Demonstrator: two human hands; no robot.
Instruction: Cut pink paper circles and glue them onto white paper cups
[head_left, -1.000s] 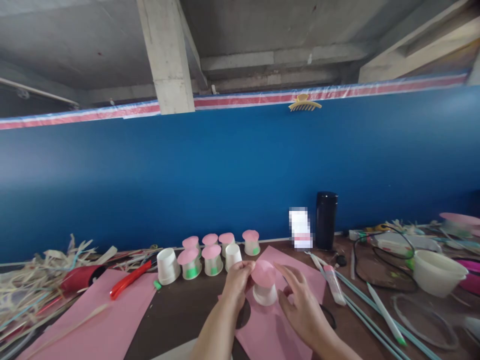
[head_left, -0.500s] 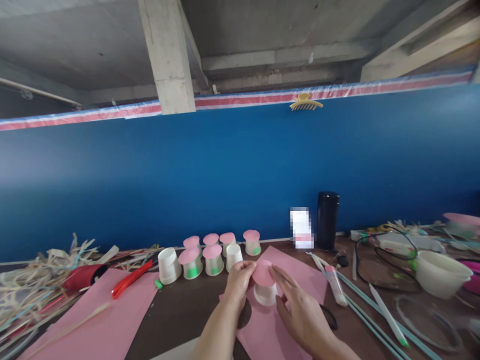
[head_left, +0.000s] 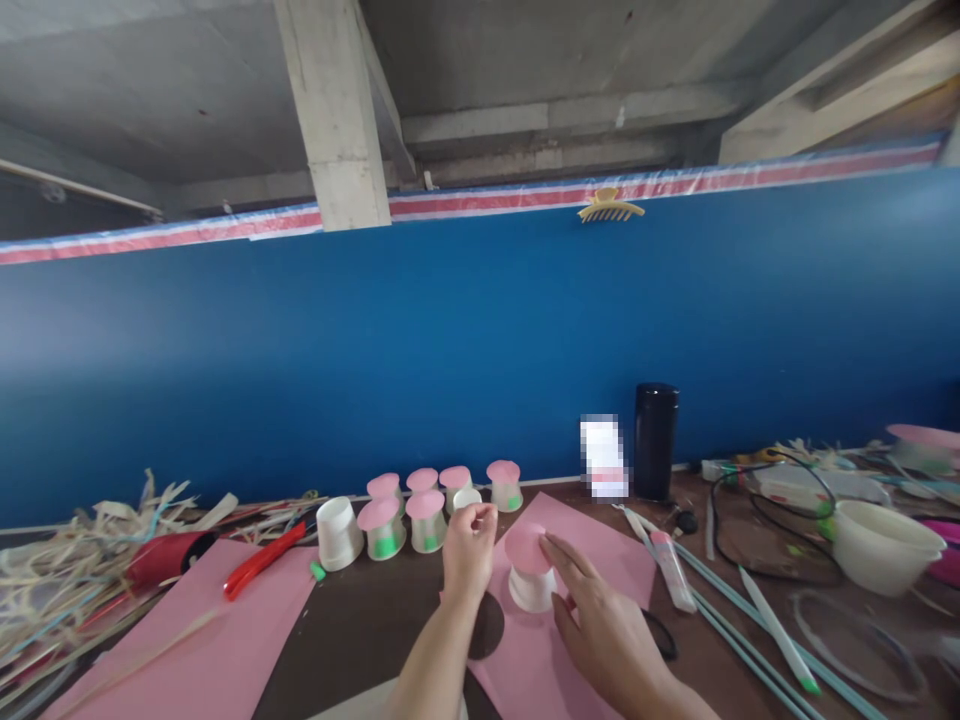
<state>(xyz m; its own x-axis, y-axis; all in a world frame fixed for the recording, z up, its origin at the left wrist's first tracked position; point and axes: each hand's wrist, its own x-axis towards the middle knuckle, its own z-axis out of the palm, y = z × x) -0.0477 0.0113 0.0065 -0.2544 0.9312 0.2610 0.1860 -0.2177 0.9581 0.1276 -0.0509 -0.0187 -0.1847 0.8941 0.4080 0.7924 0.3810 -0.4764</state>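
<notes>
An upturned white paper cup (head_left: 532, 588) topped with a pink paper disc (head_left: 525, 547) stands on a pink paper sheet (head_left: 592, 560). My right hand (head_left: 600, 625) lies to the right of the cup, fingers stretched out, fingertips touching the disc's edge. My left hand (head_left: 469, 550) is lifted just left of the cup, fingers loosely curled, holding nothing I can see. Behind it stands a group of several similar pink-topped cups (head_left: 427, 500), plus a plain white cup (head_left: 335, 533).
Red scissors (head_left: 262, 560) and another pink sheet (head_left: 187, 650) lie at left beside a heap of straw-like strips (head_left: 67, 560). A black flask (head_left: 654, 440), glue tube (head_left: 670, 570), thin green-tipped sticks (head_left: 772, 630), white bowl (head_left: 881, 545) and cables lie to the right. Blue wall behind.
My left hand has let go of the pink disc and drawn back to the left. My right hand stays with its fingertips on the disc.
</notes>
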